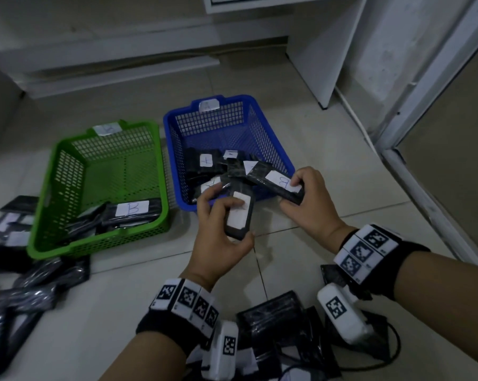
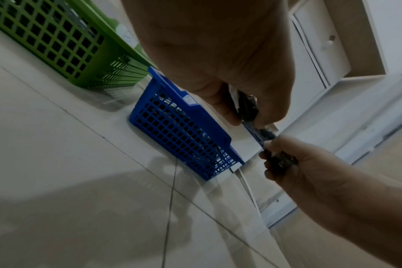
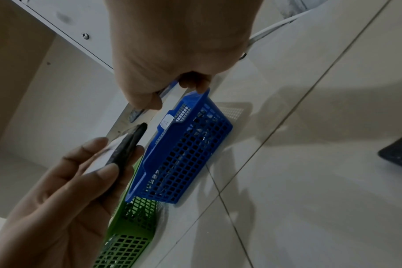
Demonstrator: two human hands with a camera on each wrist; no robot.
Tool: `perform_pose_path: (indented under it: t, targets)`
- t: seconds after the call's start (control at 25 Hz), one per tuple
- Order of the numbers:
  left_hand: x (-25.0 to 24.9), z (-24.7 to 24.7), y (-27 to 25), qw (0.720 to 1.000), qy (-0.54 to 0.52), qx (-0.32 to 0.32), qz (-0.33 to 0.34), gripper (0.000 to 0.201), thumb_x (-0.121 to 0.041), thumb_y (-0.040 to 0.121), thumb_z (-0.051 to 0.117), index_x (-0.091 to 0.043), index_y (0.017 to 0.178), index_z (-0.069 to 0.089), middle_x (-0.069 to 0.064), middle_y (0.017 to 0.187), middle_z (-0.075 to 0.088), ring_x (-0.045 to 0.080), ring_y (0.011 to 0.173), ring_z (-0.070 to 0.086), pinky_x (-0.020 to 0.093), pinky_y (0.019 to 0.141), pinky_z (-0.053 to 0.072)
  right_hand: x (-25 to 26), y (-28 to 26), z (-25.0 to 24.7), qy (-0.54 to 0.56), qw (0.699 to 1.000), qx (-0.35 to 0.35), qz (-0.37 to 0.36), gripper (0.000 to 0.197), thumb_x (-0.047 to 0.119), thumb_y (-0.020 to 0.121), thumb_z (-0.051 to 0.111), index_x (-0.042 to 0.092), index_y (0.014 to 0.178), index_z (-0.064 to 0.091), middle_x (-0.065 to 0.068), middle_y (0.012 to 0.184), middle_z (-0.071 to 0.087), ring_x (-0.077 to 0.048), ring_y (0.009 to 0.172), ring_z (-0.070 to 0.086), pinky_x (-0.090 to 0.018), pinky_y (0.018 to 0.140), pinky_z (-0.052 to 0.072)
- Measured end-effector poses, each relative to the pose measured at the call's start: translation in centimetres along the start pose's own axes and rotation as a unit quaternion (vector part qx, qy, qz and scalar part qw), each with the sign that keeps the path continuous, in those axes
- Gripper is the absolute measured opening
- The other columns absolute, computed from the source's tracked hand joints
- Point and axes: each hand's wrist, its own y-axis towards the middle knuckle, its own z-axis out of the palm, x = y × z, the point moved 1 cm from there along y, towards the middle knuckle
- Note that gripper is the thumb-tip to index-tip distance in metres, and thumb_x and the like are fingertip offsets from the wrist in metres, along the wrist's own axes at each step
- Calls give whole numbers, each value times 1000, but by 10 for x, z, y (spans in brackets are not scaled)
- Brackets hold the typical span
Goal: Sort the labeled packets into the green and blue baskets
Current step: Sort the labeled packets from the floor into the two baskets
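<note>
Head view: left hand (image 1: 221, 237) grips a black packet (image 1: 239, 214) with a white label, fingers curled round its far end and thumb along its near edge, held above the tiled floor (image 1: 328, 166) just in front of the blue basket (image 1: 270, 133). Right hand (image 1: 309, 199) grasps a second packet (image 1: 276, 182) whose label reads B; this one is tilted over the blue basket's near right corner. Several labeled packets lie in the blue basket. The green basket (image 1: 53, 188) stands just to its left and holds more, one marked B (image 1: 131, 209). Loose packets (image 1: 34, 287) lie on the floor to the left, and others near the wrists.

Left wrist view: the left hand (image 2: 218, 59) fills the top, its fingers (image 2: 225, 108) clenched on the dark packet (image 2: 247, 107) seen edge-on. The right hand (image 2: 310, 172) enters from the lower right, holding its own packet (image 2: 280, 160). Both baskets, blue (image 2: 179, 127) and green (image 2: 64, 43), sit behind.

Right wrist view: the right hand (image 3: 172, 54) pinches its packet (image 3: 135, 113), mostly hidden. The left hand (image 3: 64, 190) holds its packet (image 3: 126, 148) edge-on beside the blue basket (image 3: 179, 154); the green basket (image 3: 131, 226) shows below.
</note>
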Motion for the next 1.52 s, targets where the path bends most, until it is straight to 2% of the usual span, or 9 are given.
perform_pose_path:
  t: [0.16,0.4,0.56,0.84,1.04,1.12,1.24,1.36,1.52]
  targets:
    - [16,-23,6,989,-58,-101,-92,60,-19,71,78,-24,124,49,-2,124,48,10,116,52,38,97,49,14,11,22,7,999,31,-19,37,8,71,75,16,89,44,-5,101,47,-11,91,46,-4,73,36]
    - [31,-79,9,952,-87,-248,-156,69,-10,77,75,-15,136,40,2,132,51,9,119,52,27,100,47,62,38,82,-47,994,68,-68,35,28,69,78,19,83,48,2,90,54,-17,92,43,-27,72,36]
    - [48,-117,-7,930,-100,-312,-164,73,-6,78,73,-15,139,34,5,136,48,14,124,50,39,102,47,105,62,139,-113,976,140,-124,40,33,68,80,18,80,45,5,86,50,-16,89,36,-27,68,25]
    - [71,-164,-34,930,-5,-311,-194,54,-18,73,78,-19,118,49,2,120,48,13,113,51,39,100,47,127,73,212,-128,956,238,-115,37,37,73,77,15,93,55,-3,102,51,-21,102,38,-30,86,36]
    - [71,-156,-25,945,23,-270,-181,49,-23,72,80,-26,113,53,-1,117,50,12,113,49,27,98,43,119,71,196,-259,872,383,-161,54,35,98,46,20,148,31,-2,160,13,-23,148,7,-44,119,4]
    - [74,-140,-13,956,12,-241,-169,47,-23,77,76,-29,117,54,-3,117,48,16,114,52,34,99,46,106,67,172,-187,906,356,-131,55,28,98,47,20,149,28,-2,159,17,-20,147,10,-36,119,8]
    - [72,-110,9,967,-17,-201,-158,43,-16,83,64,-32,122,53,-2,120,50,13,112,53,27,98,47,78,52,127,-142,961,210,-113,38,13,91,55,14,129,57,-7,132,51,-24,127,38,-32,110,30]
    - [61,-75,36,980,1,-140,-140,44,-11,85,63,-24,126,54,2,126,50,5,110,49,10,94,40,45,33,80,-215,966,92,-114,24,10,81,62,16,103,68,-5,102,55,-27,104,46,-41,92,43]
    - [52,-38,70,984,44,-64,-161,48,-15,85,66,-15,131,53,8,129,42,17,112,50,18,101,33,13,17,36,-252,956,125,-78,42,7,81,60,14,122,60,-10,110,53,-31,108,45,-38,95,40]
